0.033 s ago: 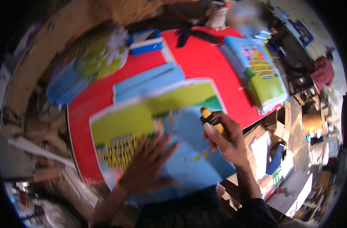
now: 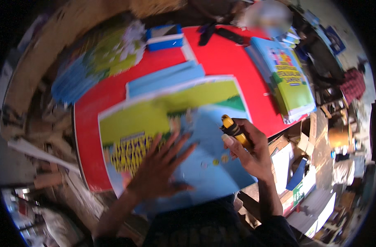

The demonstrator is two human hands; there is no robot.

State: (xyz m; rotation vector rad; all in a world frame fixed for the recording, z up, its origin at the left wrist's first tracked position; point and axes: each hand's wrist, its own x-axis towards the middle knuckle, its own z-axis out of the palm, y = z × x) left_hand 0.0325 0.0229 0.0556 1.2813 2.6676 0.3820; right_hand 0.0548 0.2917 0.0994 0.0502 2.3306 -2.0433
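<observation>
A large printed sheet (image 2: 208, 107), green and light blue with dark lettering on yellow, lies in front of me on the red tabletop. Flat on its lower left part rests my left hand (image 2: 161, 171), fingers spread. My right hand (image 2: 251, 150) grips a yellow and black utility knife (image 2: 236, 133) above the sheet's right side; the knife's blade cannot be made out. Just beyond the sheet, folded light blue sheets (image 2: 165, 78) lie on the red surface.
A stack of printed booklets (image 2: 288, 78) stands at the right of the red tabletop (image 2: 221, 57). Blue and green sheets with paper scraps (image 2: 130, 45) lie far left, beside a blue box (image 2: 165, 42). Dark objects (image 2: 229, 36) lie at the back; cardboard (image 2: 301, 138) is at right.
The view has shifted slightly, so the table and sheet appear higher and a little to the right. My left hand stays spread on the sheet, and my right hand still holds the utility knife.
</observation>
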